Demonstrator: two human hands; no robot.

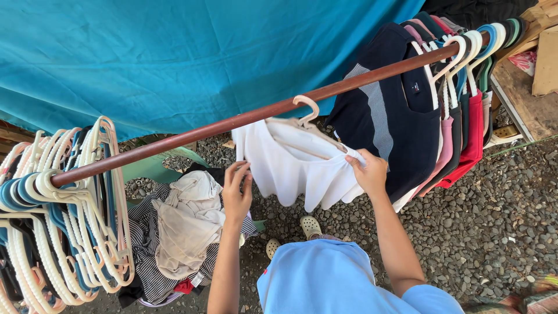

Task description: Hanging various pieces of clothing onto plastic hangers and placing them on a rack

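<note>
A white garment (296, 166) hangs on a cream hanger (307, 107) hooked over a reddish-brown rail (232, 121). My left hand (237, 189) pinches the garment's left edge. My right hand (367, 170) grips its right shoulder area near the neckline. Both arms reach up from my light blue shirt (325, 279) at the bottom of the view.
Several empty plastic hangers (70, 215) crowd the rail's left end. Hung clothes, a navy top (395, 110) and pink and red ones (465, 134), fill the right end. A heap of clothes (180, 227) lies below on gravel (488, 221). A teal tarp (174, 52) hangs behind.
</note>
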